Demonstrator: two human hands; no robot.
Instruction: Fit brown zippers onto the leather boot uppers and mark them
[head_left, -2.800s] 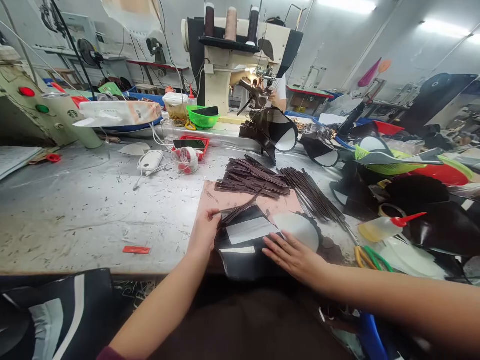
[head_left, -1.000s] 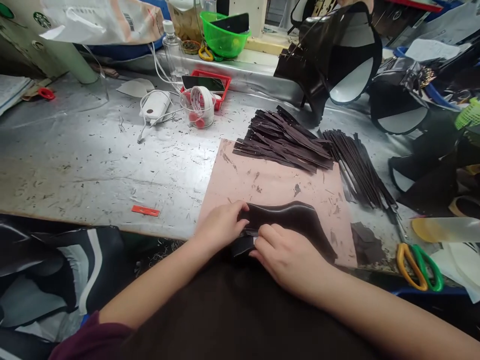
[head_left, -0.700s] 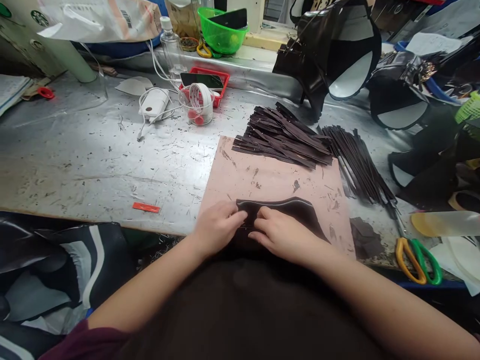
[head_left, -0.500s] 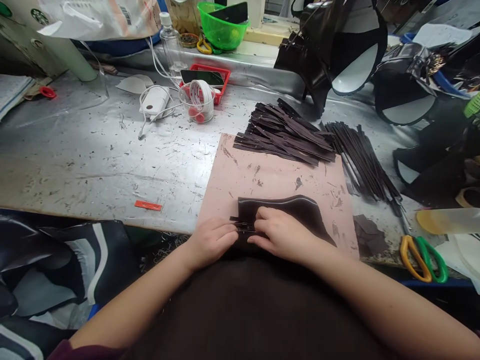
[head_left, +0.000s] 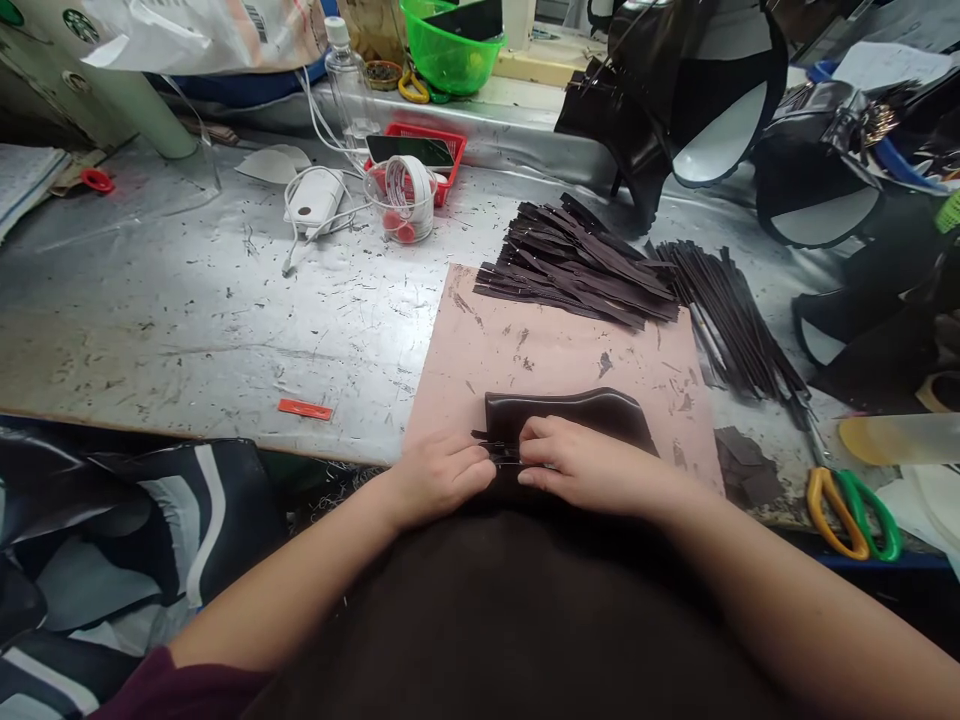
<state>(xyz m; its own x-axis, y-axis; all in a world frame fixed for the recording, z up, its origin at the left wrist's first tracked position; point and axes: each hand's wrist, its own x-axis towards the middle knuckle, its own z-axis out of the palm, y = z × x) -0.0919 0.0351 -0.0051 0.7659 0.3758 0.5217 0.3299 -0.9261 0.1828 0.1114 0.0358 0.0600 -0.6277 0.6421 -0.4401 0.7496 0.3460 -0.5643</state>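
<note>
A dark brown leather piece [head_left: 570,404] with a curved outline lies on a pinkish board [head_left: 465,340] at the table's front edge. Along its near side runs a dark zipper [head_left: 504,452], partly covered by my fingers. My left hand [head_left: 444,474] is closed over the zipper's left end, fingers bent and pressing down. Just to the right, my right hand [head_left: 581,462] pinches the zipper against the leather, thumb and fingertips together. A short stretch of zipper shows between the two hands. Past the leather, a loose pile of dark brown zippers [head_left: 577,262] rests on the board's far edge.
Scissors [head_left: 851,510] with orange and green handles lie at right, beside a bundle of dark strips [head_left: 739,320]. Dark leather boot parts [head_left: 720,110] stand behind. An orange strip [head_left: 304,409], a white charger [head_left: 315,200] and a red basket [head_left: 427,135] are on the left.
The whole view has shifted slightly. My right hand has drawn a little away from my left, so the gap over the zipper looks slightly different. Both hands keep their hold.
</note>
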